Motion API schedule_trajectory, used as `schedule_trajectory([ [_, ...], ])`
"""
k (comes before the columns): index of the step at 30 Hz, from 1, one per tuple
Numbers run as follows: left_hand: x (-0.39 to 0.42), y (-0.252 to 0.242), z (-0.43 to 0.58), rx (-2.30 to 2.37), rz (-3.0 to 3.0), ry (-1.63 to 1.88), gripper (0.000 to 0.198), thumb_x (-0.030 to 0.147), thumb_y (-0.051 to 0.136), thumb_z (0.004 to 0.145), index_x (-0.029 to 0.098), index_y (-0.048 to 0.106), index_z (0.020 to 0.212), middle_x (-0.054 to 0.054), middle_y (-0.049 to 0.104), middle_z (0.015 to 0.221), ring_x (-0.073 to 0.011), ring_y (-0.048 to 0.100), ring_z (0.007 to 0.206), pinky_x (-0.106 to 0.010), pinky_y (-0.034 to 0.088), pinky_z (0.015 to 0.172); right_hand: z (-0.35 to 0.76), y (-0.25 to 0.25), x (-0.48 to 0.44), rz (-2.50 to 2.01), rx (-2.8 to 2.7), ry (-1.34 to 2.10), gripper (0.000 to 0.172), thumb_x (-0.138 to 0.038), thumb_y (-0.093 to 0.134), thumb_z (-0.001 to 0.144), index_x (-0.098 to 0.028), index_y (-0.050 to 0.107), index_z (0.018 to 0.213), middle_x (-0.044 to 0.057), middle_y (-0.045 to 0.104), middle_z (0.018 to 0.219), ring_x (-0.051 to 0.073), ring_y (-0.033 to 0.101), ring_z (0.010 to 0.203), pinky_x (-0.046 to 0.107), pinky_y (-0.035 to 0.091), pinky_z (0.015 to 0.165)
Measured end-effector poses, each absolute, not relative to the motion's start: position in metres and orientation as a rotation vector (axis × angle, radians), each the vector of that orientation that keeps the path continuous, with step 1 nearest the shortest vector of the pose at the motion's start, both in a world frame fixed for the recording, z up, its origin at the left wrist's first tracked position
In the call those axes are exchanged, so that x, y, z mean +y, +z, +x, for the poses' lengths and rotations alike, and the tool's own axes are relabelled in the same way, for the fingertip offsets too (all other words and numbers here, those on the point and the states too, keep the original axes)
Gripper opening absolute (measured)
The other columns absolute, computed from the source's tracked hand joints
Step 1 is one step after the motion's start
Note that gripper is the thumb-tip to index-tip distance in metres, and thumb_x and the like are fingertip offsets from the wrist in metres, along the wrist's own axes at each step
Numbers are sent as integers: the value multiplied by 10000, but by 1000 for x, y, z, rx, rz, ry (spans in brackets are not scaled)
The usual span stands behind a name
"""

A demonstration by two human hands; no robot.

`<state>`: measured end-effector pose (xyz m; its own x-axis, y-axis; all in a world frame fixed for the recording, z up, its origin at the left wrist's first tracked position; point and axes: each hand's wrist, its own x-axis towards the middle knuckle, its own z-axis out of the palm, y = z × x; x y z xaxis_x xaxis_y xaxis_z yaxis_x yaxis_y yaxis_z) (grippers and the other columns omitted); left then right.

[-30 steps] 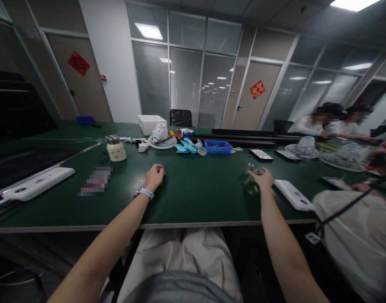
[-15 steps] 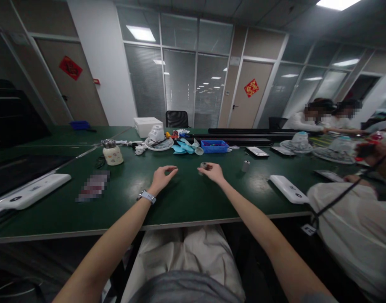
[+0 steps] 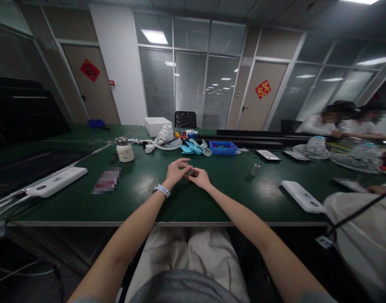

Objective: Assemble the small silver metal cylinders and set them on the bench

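Observation:
My right hand point(image 3: 199, 178) pinches a small silver metal cylinder point(image 3: 191, 172) between thumb and fingers, close above the table. From the other side, my left hand point(image 3: 177, 172) reaches over it, its thumb near the cylinder's top and its forefinger stretched out above. A gap shows between that thumb and forefinger; whether the thumb touches the metal I cannot tell. Fingers hide most of the cylinder. A similar silver cylinder point(image 3: 255, 169) stands upright on the green table point(image 3: 224, 202), to the right of my hands.
Beyond my hands lie blue fan blades point(image 3: 193, 147), a white fan grille point(image 3: 168, 143) and a blue tray point(image 3: 223, 148) of small parts. A cream flask point(image 3: 125, 152) stands left. White power banks point(image 3: 302, 196) lie at both sides. A co-worker sits close on the right.
My right hand has brought the cylinder left, and my left hand has come up to it, so the hands now meet. The view has turned slightly left.

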<state>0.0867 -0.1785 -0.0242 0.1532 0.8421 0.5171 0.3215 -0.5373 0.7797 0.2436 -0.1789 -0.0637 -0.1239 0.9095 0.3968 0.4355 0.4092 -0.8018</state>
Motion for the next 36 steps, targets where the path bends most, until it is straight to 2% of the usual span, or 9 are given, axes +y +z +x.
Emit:
schedule_trajectory([
  [4,-175,-28,66,1239,1859,1449,467,391,689,773,197,605,1190,-83,738,1012,-217,674,1016,-352,501,926,243,-63,-182,-1158,-1715,665,379,-414,782,681,-216,712,998,46,741,906,202,696,803,312,547,761],
  [8,-165,-46,31,1399,1951,1208,497,389,737,716,201,620,1161,-71,750,949,-221,682,995,-343,509,902,243,-62,-184,-1183,-1717,631,404,-437,782,680,-213,713,1009,56,739,920,214,695,830,335,550,782],
  [12,-157,-60,15,1433,2041,1018,492,397,739,709,217,636,1156,-43,759,856,-223,636,1108,-342,470,969,244,-63,-185,-1196,-1720,627,411,-446,776,686,-207,701,1012,62,733,940,204,690,847,332,549,793],
  [19,-158,-57,20,1507,1957,1206,469,383,684,781,195,630,1207,-86,739,1022,-216,664,1050,-322,478,946,243,-58,-183,-1239,-1495,837,546,-290,897,506,-152,629,961,84,715,906,192,677,815,356,560,792],
  [21,-160,-54,21,1587,1910,1264,421,382,661,806,187,646,1179,-93,740,1017,-216,668,1039,-323,483,933,248,-54,-183,-1175,-1305,1055,458,-238,871,567,-148,623,941,91,715,921,190,682,842,355,555,829],
  [24,-164,-52,23,1661,1897,1272,371,384,662,808,204,669,1133,-80,746,993,-223,676,1016,-326,490,914,263,-45,-186,-985,-1052,1430,229,-284,718,783,-157,626,950,105,713,991,196,689,914,358,551,861],
  [27,-166,-51,25,1679,1913,1274,347,383,664,806,211,680,1107,-73,749,974,-227,679,1003,-328,492,907,279,-40,-191,-866,-961,1652,244,-364,497,934,-159,620,986,121,700,1056,194,682,960,367,560,840],
  [31,-166,-51,26,1702,1915,1310,345,395,667,801,214,684,1094,-70,750,967,-233,668,1029,-346,480,932,284,-40,-192,-871,-942,1704,295,-381,401,980,-164,601,989,113,692,1052,168,684,927,325,573,784],
  [36,-169,-49,26,1677,1929,1298,325,381,666,803,200,692,1071,-72,751,957,-230,682,985,-335,492,893,275,-44,-189,-890,-952,1603,107,-259,566,905,-190,578,986,78,700,1023,159,687,923,291,564,789],
])
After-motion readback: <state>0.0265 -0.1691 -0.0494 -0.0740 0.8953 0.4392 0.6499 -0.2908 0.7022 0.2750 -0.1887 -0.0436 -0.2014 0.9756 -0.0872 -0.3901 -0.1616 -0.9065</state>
